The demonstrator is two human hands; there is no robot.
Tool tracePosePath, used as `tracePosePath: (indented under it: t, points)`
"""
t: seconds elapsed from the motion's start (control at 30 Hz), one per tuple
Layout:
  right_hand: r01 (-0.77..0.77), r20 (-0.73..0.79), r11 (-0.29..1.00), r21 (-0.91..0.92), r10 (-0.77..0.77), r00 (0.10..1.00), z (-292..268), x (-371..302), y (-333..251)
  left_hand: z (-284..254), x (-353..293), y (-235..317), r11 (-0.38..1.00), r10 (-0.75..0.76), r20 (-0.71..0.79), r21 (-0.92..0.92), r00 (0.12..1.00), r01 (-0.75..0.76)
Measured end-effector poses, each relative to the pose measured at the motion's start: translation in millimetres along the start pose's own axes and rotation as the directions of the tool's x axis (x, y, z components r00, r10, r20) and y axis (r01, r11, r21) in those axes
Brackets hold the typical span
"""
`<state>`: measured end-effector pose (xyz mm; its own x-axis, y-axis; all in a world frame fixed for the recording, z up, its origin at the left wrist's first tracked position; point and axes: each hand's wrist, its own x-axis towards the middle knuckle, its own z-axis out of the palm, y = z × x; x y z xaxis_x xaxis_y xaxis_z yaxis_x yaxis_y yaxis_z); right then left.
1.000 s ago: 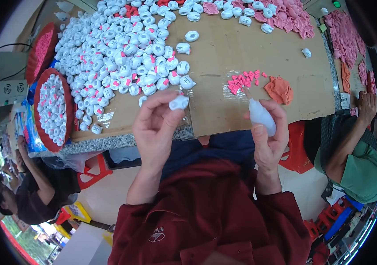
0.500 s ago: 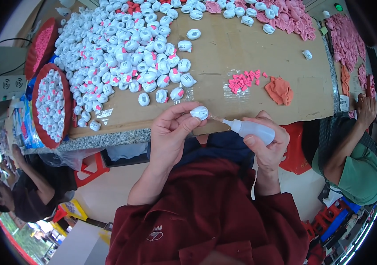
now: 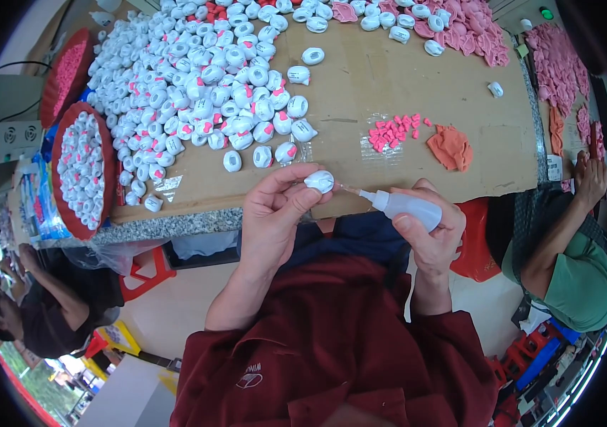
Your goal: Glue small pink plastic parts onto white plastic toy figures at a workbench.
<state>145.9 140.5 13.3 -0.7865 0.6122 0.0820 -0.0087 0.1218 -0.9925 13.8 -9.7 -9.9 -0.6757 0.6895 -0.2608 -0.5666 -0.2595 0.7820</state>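
Observation:
My left hand (image 3: 278,210) pinches a small white rounded plastic piece (image 3: 319,181) between thumb and fingers, above the front edge of the table. My right hand (image 3: 433,231) is wrapped round a translucent squeeze bottle (image 3: 413,211) that lies almost level. Its thin nozzle points left at the white piece; a narrow gap seems to part them. Beyond my hands lie a loose group of small pink bow-shaped pieces (image 3: 389,134) and a crumpled orange cloth (image 3: 450,148).
A large heap of white pieces (image 3: 196,92), many with pink bows, covers the table's left. Red bowls hold white pieces (image 3: 81,167) and pink pieces (image 3: 70,75). Pink parts (image 3: 463,32) are piled at the far right. Other people sit left (image 3: 54,306) and right (image 3: 566,270).
The white piece has turned slightly in my left fingers and shifted a little left. The bottle's nozzle has moved slightly right, away from it.

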Motion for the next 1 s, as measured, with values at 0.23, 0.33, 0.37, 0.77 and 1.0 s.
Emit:
tracePosePath:
  t: [0.23, 0.33, 0.37, 0.77, 1.0]
  points:
    - [-0.015, -0.009, 1.000, -0.014, 0.015, 1.000, 2, 0, 0, -2, -1, 0, 0.999, -0.032, 0.020, 0.003, 0.999, 0.032]
    - [-0.018, 0.010, 1.000, 0.007, 0.018, 1.000, -3, 0, 2, -3, -2, 1, 0.998, -0.059, 0.012, -0.011, 0.998, 0.060]
    - [-0.016, 0.026, 1.000, 0.007, 0.016, 1.000, -4, -1, 2, -3, -2, 2, 0.998, -0.060, 0.013, -0.011, 0.998, 0.060]
    - [0.176, 0.004, 0.939, -0.294, -0.182, 0.983, 35, 29, 25, -5, -11, 0, 0.998, -0.067, -0.033, -0.005, 0.997, 0.067]
    - [0.003, -0.108, 0.975, -0.222, -0.028, 0.994, 18, 18, 6, -6, -14, -2, 0.997, -0.054, -0.028, 0.050, 0.998, 0.055]
